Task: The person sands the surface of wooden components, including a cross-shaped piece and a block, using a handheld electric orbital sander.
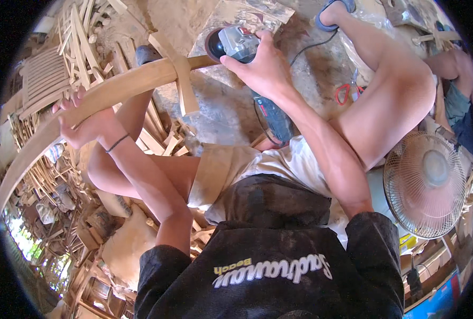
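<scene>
Evidently, with the left hand [87, 125] grasping the curved wooden sword [133, 84] at ten o'clock and the right hand [265, 66] the grinder [239, 43] at twelve, blade [40, 141] and crosspiece [181, 74] look shaped, while the handle [200, 62], its end obscured, probably needs more grinding.

I've got my remote rig in what looks to me like a woodworking workshop: long wooden strips [78, 40] lie heaped at upper left beside a slatted wooden panel [44, 74], offcuts [45, 167] are jumbled lower down, the floor [165, 21] looks dusty and stained, and an angle grinder [239, 43] is at the narrow end of a curved wooden piece [127, 84]
</scene>
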`<action>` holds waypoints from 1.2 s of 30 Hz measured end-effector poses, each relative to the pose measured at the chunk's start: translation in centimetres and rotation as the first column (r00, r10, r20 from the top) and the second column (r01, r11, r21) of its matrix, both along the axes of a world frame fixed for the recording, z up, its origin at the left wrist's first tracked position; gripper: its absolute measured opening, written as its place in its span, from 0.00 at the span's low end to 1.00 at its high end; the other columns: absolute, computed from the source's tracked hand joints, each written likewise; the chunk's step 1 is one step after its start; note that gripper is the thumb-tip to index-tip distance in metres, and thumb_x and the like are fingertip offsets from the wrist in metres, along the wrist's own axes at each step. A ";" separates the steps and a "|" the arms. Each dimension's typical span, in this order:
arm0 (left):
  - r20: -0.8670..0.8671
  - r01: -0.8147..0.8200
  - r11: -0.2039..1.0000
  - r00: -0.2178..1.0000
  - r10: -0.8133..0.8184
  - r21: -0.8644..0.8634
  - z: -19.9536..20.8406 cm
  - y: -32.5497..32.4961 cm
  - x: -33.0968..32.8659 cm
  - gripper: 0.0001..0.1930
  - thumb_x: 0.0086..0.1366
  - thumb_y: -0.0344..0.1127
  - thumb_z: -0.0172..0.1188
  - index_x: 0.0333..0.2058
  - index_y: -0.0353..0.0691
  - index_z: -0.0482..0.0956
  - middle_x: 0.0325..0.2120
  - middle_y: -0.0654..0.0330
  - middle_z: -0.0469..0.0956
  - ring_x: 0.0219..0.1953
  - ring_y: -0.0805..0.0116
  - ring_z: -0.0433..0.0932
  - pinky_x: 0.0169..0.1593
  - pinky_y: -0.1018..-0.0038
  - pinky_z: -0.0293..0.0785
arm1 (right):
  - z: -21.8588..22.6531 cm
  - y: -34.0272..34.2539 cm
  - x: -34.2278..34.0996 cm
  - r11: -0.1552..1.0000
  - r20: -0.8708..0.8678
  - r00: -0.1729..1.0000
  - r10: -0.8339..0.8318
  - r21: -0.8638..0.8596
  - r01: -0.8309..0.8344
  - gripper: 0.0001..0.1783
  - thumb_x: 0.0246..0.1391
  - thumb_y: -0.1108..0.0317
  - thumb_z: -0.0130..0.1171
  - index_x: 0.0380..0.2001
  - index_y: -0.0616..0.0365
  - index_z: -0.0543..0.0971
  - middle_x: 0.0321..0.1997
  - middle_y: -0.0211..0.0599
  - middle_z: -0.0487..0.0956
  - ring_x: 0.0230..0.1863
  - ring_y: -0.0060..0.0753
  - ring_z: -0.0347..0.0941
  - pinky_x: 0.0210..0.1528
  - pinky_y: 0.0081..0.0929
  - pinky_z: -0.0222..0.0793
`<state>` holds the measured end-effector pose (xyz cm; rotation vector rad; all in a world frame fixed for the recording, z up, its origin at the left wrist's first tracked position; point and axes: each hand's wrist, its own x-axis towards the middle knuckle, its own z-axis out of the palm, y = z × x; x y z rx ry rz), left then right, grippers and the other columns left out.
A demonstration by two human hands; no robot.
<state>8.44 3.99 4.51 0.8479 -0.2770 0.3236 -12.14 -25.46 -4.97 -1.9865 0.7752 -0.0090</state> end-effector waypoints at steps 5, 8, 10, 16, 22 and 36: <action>-0.039 -0.142 0.966 0.987 0.153 0.215 0.2 -1.2 0.2 0.20 0.74 0.59 0.61 0.44 0.48 0.72 0.29 0.64 0.68 0.27 0.68 0.67 0.37 0.66 0.74 | -0.3 0.6 0.1 0.995 -0.082 0.995 0.053 0.085 -0.046 0.58 0.49 0.38 0.78 0.69 0.70 0.65 0.57 0.67 0.84 0.60 0.65 0.83 0.64 0.48 0.78; 0.015 -0.309 0.879 0.945 0.326 0.364 0.8 -1.9 -0.3 0.24 0.76 0.64 0.58 0.44 0.47 0.71 0.31 0.62 0.67 0.27 0.67 0.68 0.36 0.65 0.75 | 0.0 1.8 0.0 0.996 -0.018 0.999 0.048 0.071 -0.046 0.56 0.50 0.37 0.77 0.67 0.69 0.67 0.57 0.67 0.84 0.59 0.64 0.84 0.64 0.48 0.78; 0.019 -0.293 0.871 0.950 0.311 0.395 0.2 -1.1 0.4 0.24 0.77 0.63 0.58 0.45 0.46 0.71 0.32 0.60 0.68 0.28 0.66 0.69 0.36 0.63 0.78 | 0.0 2.0 0.2 0.993 -0.026 0.997 0.068 0.095 -0.065 0.57 0.49 0.36 0.78 0.67 0.70 0.68 0.57 0.66 0.84 0.59 0.63 0.84 0.64 0.48 0.78; 0.012 -0.366 0.838 0.919 0.395 0.404 -0.3 0.5 1.4 0.23 0.78 0.60 0.58 0.45 0.44 0.70 0.35 0.58 0.71 0.29 0.61 0.75 0.35 0.58 0.83 | -0.6 2.6 -0.5 0.994 0.026 0.998 0.065 0.087 -0.067 0.57 0.50 0.38 0.78 0.66 0.73 0.67 0.63 0.67 0.80 0.62 0.62 0.82 0.66 0.47 0.76; -0.013 -0.310 0.877 0.941 0.338 0.368 -0.4 0.8 1.7 0.18 0.81 0.54 0.55 0.43 0.44 0.70 0.34 0.58 0.72 0.30 0.62 0.76 0.38 0.56 0.86 | -1.7 0.6 -0.9 0.995 -0.144 0.990 -0.001 0.098 0.015 0.59 0.48 0.38 0.78 0.68 0.73 0.66 0.60 0.66 0.83 0.62 0.62 0.82 0.65 0.47 0.77; -0.107 -0.313 0.835 0.911 0.399 0.452 1.2 -2.3 -0.7 0.23 0.81 0.62 0.54 0.44 0.46 0.70 0.33 0.61 0.72 0.34 0.58 0.74 0.40 0.58 0.79 | -2.8 -1.3 -1.8 0.999 -0.197 0.980 -0.029 -0.021 0.025 0.54 0.50 0.39 0.77 0.66 0.69 0.66 0.55 0.63 0.85 0.57 0.63 0.85 0.61 0.49 0.79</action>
